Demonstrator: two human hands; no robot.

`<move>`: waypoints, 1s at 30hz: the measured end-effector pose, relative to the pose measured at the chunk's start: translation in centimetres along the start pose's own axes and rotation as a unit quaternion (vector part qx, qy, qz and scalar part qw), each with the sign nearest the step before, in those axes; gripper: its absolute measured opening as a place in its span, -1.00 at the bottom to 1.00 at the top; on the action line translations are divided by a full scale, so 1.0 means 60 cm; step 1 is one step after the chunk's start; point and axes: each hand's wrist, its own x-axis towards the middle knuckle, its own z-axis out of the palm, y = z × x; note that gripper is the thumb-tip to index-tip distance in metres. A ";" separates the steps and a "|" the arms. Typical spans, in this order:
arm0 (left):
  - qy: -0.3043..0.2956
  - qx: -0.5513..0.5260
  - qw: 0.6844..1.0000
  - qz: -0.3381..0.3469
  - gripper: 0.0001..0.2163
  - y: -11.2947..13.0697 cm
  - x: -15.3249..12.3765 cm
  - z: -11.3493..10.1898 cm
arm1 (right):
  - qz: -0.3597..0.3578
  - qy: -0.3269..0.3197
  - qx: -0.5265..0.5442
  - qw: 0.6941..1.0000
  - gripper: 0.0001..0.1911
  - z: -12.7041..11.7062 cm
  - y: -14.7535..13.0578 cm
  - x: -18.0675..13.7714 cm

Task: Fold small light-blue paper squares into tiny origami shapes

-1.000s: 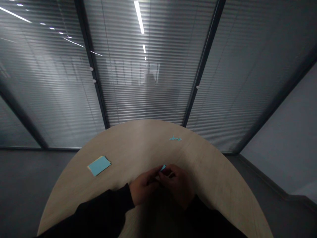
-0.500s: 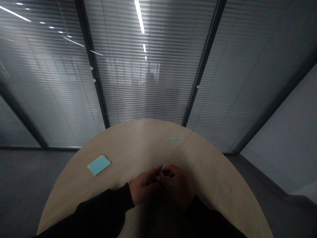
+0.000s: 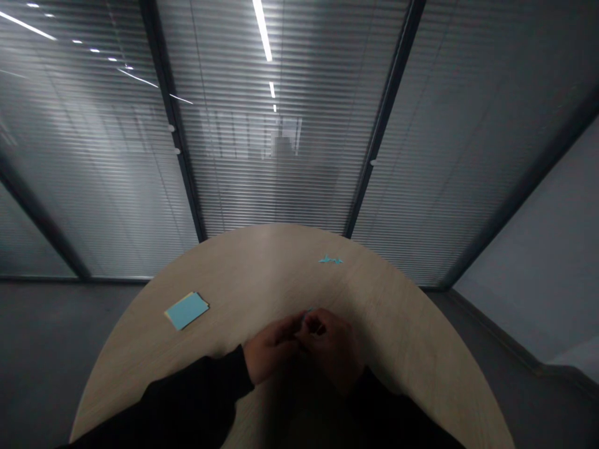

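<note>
My left hand and right hand meet over the near edge of the round wooden table, fingers closed narrowly on a small blue paper piece, mostly hidden, seemingly pinched to hold it steady. On the table lie a stack of blue paper, toward the left edge, and a folded blue paper figure, near the far edge.

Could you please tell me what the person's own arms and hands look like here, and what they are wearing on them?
The left sleeve and right sleeve are long and black, reach the wrists, and show no markings in the dim light. The left hand and right hand are bare, with no gloves.
</note>
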 end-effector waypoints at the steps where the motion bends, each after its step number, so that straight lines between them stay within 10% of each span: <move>1: 0.011 -0.014 1.000 -0.010 -0.48 0.001 0.002 0.001 | 0.006 -0.006 0.025 1.000 -0.93 0.000 0.000 0.000; 24: 0.275 0.065 0.956 -0.078 -0.67 -0.002 0.009 0.000 | -0.017 -0.038 0.091 0.995 -0.95 0.011 -0.013 -0.008; 30: 0.280 0.051 0.957 -0.063 -0.78 0.009 0.008 0.002 | -0.002 -0.046 0.082 0.996 -0.69 0.016 -0.007 -0.009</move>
